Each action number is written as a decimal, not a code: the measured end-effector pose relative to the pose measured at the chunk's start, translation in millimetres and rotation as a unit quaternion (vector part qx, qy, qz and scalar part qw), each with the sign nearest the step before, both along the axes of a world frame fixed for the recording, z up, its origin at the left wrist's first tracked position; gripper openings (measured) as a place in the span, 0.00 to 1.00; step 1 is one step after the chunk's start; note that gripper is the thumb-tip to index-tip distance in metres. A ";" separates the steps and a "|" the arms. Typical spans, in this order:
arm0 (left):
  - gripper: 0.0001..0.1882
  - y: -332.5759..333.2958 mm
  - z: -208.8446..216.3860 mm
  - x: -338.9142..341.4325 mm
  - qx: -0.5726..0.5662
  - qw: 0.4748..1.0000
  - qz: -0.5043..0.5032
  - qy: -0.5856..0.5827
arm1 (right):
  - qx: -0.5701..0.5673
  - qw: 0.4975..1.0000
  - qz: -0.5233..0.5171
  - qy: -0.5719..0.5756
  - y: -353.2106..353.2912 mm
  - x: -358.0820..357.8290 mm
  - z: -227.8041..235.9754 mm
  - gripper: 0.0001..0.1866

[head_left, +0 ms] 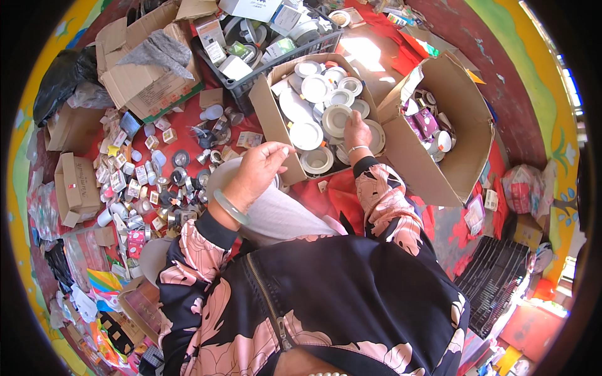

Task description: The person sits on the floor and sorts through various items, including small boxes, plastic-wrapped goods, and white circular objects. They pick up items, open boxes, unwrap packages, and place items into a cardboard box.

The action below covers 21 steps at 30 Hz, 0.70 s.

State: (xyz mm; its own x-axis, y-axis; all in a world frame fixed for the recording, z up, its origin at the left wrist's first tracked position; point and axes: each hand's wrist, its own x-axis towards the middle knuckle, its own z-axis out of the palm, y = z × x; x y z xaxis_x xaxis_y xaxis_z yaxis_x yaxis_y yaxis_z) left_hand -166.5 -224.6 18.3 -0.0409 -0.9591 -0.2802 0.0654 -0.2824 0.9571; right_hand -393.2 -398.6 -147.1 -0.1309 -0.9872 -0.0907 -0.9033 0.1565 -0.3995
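Observation:
My right hand (357,133) is over a cardboard box (263,116), its fingers closed on the edge of a round white downlight (337,120) with a pale rim. Under and around that lamp, the box holds several more white downlights (306,135), some with orange bits on them. My left hand (258,168), with a pale bangle at the wrist, hovers just outside the near left side of this box. Its thumb and fingers are drawn together in a pinch, and I cannot make out whether anything small is between them.
Right of the box stands a taller open carton (439,169) with purple packages and white lamps. A dark plastic crate (295,53) of boxed items sits behind. Small boxes and bulbs (135,178) litter the red floor at left. A black wire rack (492,282) lies at lower right.

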 end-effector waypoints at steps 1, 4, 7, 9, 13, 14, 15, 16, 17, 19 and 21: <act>0.15 0.5 0.1 -0.3 -0.002 1.000 0.002 -0.001 | 0.002 0.999 0.032 0.039 0.6 3.5 7.9 0.16; 0.15 0.4 -1.3 -0.7 -0.012 1.000 0.003 -0.005 | 0.016 0.991 0.085 0.101 -4.3 1.4 13.8 0.14; 0.13 1.1 -4.7 2.0 -0.028 0.999 0.014 -0.012 | -0.006 0.989 0.109 0.098 -1.3 6.7 26.2 0.13; 0.14 5.0 -2.6 -1.1 -0.031 0.999 0.019 -0.003 | -0.005 0.991 0.083 0.107 -4.3 2.5 13.1 0.13; 0.14 3.2 -2.9 -1.2 -0.026 1.000 0.009 0.001 | 0.018 0.996 0.040 0.084 -19.7 5.8 3.9 0.14; 0.15 3.2 -2.7 0.0 -0.022 1.000 0.007 0.004 | 0.013 0.996 0.034 0.076 -22.6 6.4 2.8 0.15; 0.15 3.2 -2.3 1.0 -0.017 1.000 0.005 0.007 | 0.020 0.998 0.016 0.057 -25.2 5.5 1.8 0.14; 0.15 3.3 -1.3 1.4 -0.017 1.000 0.007 0.011 | 0.039 0.998 0.013 0.050 -26.9 3.8 1.1 0.16; 0.15 4.2 -1.1 1.2 -0.018 1.000 0.011 0.014 | 0.058 0.997 0.013 0.042 -27.8 2.5 1.4 0.18; 0.15 5.6 -0.6 1.5 -0.020 0.999 0.018 0.019 | 0.067 0.998 0.018 -0.008 -34.5 -6.9 -3.9 0.21; 0.15 4.0 -0.2 -0.4 -0.022 0.999 0.007 0.026 | 0.005 0.995 0.015 -0.103 -49.8 -40.5 -36.7 0.20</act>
